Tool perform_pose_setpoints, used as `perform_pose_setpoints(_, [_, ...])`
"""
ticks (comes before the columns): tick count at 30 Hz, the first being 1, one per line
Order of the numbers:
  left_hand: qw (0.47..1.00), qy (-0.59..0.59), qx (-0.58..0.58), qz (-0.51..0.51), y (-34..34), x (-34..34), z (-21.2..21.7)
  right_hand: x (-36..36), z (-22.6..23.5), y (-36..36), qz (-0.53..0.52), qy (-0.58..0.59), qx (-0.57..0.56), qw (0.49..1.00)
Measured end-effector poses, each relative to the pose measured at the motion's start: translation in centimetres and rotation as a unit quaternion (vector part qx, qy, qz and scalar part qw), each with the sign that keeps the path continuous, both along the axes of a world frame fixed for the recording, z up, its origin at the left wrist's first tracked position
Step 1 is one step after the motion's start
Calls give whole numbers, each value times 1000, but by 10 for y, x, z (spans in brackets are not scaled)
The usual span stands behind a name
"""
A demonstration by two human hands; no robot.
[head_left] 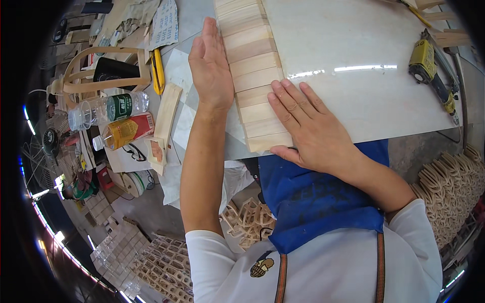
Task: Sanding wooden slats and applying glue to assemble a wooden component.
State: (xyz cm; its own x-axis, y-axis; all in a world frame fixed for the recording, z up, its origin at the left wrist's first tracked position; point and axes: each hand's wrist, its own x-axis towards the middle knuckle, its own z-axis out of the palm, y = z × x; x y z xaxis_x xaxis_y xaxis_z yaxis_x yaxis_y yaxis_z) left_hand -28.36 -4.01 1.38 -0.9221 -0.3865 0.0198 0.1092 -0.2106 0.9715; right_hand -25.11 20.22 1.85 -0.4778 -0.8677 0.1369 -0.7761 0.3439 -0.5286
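A long row of pale wooden slats lies side by side on a glossy white table. My left hand is flat, fingers straight, its edge pressed against the left ends of the slats. My right hand lies palm down across the nearest slats at the right side, thumb hooked round the front one near the table's edge. Neither hand grips anything.
Left of the row lie a yellow utility knife, a loose curved wooden strip, two plastic bottles and a bent wooden frame. A yellow power tool sits at the far right. Stacks of wooden cut-outs stand below.
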Motion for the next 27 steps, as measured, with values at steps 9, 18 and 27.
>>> perform_pose_setpoints(9, [999,-21,-38,-12,-3,0,-1,0,0,1,-2,5,1,1000])
perform_pose_setpoints(18, [997,-1,-32,65,-32,-40,-5,1,-2,2,-7,-14,-23,1000])
perform_pose_setpoints(27, [999,32,25,27,-24,-61,-9,1,-4,3,-11,2,-7,1000])
